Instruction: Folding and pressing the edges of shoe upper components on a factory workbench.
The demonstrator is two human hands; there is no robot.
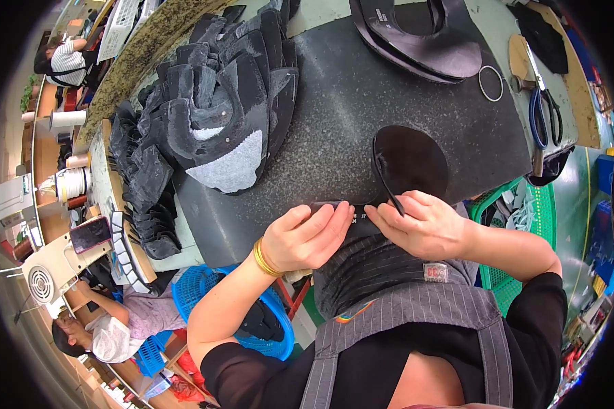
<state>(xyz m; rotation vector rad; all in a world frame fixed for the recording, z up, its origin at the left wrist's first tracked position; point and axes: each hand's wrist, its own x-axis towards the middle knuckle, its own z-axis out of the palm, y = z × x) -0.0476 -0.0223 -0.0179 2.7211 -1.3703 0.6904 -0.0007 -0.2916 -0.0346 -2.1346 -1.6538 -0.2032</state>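
The black piece is at the near side of the dark board, its rounded flap pointing away from the body. The right hand has thumb and fingers clamped on its near edge. The left hand has its fingertips close together beside a dark end; they cover it, so whether they grip cannot be told. Good handling would probably call for light, even finger pressure, both hands level, and the edge kept free of creases.
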